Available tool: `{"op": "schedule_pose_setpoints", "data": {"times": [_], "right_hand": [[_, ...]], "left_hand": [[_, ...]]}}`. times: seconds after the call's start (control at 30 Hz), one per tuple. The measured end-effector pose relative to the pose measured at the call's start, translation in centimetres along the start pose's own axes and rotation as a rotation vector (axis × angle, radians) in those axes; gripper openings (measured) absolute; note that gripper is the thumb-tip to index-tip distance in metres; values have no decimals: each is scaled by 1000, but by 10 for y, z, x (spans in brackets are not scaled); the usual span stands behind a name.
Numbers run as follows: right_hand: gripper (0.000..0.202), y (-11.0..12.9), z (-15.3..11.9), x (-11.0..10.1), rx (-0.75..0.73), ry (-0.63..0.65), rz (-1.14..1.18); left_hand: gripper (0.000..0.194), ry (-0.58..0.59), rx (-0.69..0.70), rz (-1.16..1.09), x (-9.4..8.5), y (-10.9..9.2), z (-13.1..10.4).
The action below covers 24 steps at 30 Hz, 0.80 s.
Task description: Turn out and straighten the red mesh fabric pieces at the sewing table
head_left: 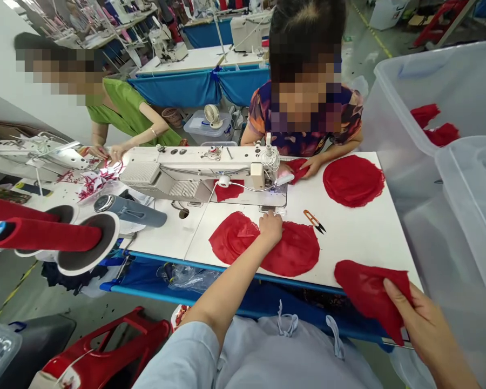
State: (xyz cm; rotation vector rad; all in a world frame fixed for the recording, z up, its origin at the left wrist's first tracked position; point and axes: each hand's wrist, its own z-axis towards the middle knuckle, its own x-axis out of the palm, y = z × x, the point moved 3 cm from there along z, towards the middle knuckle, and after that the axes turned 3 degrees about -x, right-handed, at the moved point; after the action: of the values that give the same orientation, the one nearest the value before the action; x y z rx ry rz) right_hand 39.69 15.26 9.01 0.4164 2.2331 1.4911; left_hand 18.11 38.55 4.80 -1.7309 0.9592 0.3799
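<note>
Gripping a folded red fabric piece [368, 294] w/ my right hand [423, 329], thumb on top, I hold it at the near right corner of the white table [360, 232]; my left hand [270, 227] lies knuckles-up, not holding, on the red lace rounds [263, 246] just before the sewing machine [198, 173]. Small snips [314, 220] lie near the left hand, another red round [353, 180] is further back, & a co-worker's hand [310, 166] across the table touches red cloth beside the needle.
</note>
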Motion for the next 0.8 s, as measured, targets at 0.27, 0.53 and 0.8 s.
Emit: {"op": "schedule_pose_setpoints", "data": {"times": [0.27,0.53,0.8], "right_hand": [[50,29,-3,96,121,577,300],[54,-4,41,121,276,300,593],[63,-23,33,98,279,315,497]], "left_hand": [[14,154,35,-140,3,14,-13],[61,657,-210,-880,-17,52,-68],[38,657,-212,-1039,-11,53,-69]]}}
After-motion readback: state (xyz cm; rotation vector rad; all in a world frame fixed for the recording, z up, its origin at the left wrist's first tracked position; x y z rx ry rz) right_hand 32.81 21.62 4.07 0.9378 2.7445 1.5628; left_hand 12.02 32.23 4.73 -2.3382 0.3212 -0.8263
